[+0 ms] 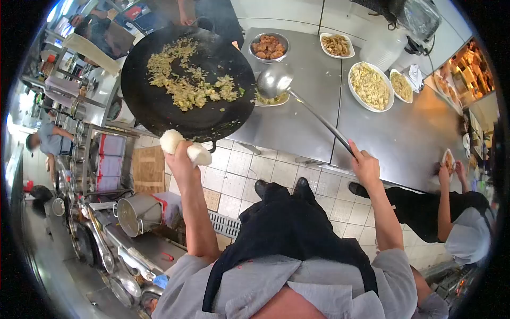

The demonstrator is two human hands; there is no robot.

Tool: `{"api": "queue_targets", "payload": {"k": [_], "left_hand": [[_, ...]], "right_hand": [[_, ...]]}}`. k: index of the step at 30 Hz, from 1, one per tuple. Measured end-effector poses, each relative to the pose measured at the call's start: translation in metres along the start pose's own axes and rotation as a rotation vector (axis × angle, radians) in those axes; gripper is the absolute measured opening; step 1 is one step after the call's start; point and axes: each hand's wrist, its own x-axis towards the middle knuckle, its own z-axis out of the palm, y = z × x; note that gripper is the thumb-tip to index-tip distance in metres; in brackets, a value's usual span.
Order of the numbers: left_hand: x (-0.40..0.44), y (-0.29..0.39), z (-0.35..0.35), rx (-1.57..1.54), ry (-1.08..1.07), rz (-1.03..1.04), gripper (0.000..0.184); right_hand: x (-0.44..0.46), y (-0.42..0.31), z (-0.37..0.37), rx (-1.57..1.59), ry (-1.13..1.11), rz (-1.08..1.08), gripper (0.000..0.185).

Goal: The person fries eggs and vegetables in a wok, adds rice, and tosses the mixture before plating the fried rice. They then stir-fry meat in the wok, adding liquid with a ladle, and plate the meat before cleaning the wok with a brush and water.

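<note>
My left hand (183, 159) is closed round a white cloth (200, 154) at the near handle of a large black wok (234, 114). Fried rice (183, 95) with green bits lies scattered in the wok, which hangs beside the steel table's edge. In my right hand (365, 166) is the end of a long-handled ladle (324, 123). The ladle's bowl (274, 80) is over a plate of the rice (272, 99), partly covering it. Whether the bowl touches the plate I cannot tell.
On the steel table (313, 127) stand a metal bowl of browned pieces (269, 48), a dish of brown food (336, 45) and a large oval dish of rice (369, 86). A co-worker (451, 212) holds a plate at right. A stockpot (139, 215) stands at left.
</note>
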Motion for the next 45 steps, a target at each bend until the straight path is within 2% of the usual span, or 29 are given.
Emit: {"api": "queue_targets", "payload": {"k": [3, 6, 8, 11, 14, 16, 20, 26, 29, 31, 34, 36, 38, 40, 43, 44, 45], "left_hand": [[-0.005, 0.006, -0.006, 0.013, 0.007, -0.026, 0.03], [-0.003, 0.011, -0.008, -0.005, 0.029, -0.1, 0.023], [-0.025, 0.025, -0.017, -0.025, -0.015, -0.129, 0.022], [-0.03, 0.026, -0.015, -0.024, -0.025, -0.131, 0.021], [-0.033, 0.032, -0.011, -0.017, -0.005, -0.137, 0.021], [-0.033, 0.033, -0.012, -0.008, 0.008, -0.172, 0.02], [-0.024, 0.02, -0.022, -0.045, 0.025, -0.173, 0.019], [-0.014, 0.001, -0.027, -0.03, 0.018, -0.112, 0.025], [-0.02, 0.003, -0.022, 0.015, 0.044, -0.07, 0.028], [-0.018, 0.002, -0.027, 0.018, 0.024, -0.069, 0.028], [-0.014, 0.008, -0.027, 0.017, 0.018, -0.079, 0.027], [-0.019, 0.022, -0.023, 0.019, 0.012, -0.098, 0.025], [-0.027, 0.039, -0.014, 0.03, -0.002, -0.122, 0.024], [-0.033, 0.042, -0.007, 0.046, 0.004, -0.127, 0.022], [-0.021, 0.034, -0.024, 0.059, -0.041, -0.119, 0.023], [-0.026, 0.04, -0.018, 0.055, -0.016, -0.166, 0.022], [-0.025, 0.038, -0.022, 0.07, -0.047, -0.128, 0.02]], "right_hand": [[0.0, -0.023, 0.002, 0.173, -0.001, -0.007, 0.065], [0.032, -0.097, -0.003, 0.609, -0.115, -0.036, 0.06], [0.037, -0.14, -0.029, 0.715, -0.325, -0.038, 0.058], [0.054, -0.15, -0.018, 0.647, -0.35, -0.166, 0.057], [0.051, -0.093, 0.007, 0.407, -0.215, -0.227, 0.057], [0.046, -0.051, -0.001, 0.259, -0.157, -0.256, 0.059], [0.04, 0.016, -0.006, 0.091, -0.126, -0.24, 0.062], [0.04, 0.06, -0.022, -0.029, -0.049, -0.208, 0.062], [0.041, 0.058, -0.037, -0.099, -0.044, -0.164, 0.062], [0.04, 0.044, -0.046, -0.16, -0.037, -0.138, 0.063], [0.049, -0.005, -0.038, 0.108, -0.012, -0.138, 0.063], [0.067, -0.064, -0.036, 0.382, -0.095, -0.084, 0.063], [0.095, -0.13, -0.053, 0.613, -0.302, 0.003, 0.061], [0.123, -0.171, -0.006, 0.963, -0.075, -0.194, 0.058], [0.115, -0.195, 0.005, 0.777, -0.238, -0.14, 0.058], [0.103, -0.178, 0.018, 0.688, -0.228, -0.128, 0.062], [0.09, -0.148, 0.032, 0.569, -0.191, -0.151, 0.061]]}}
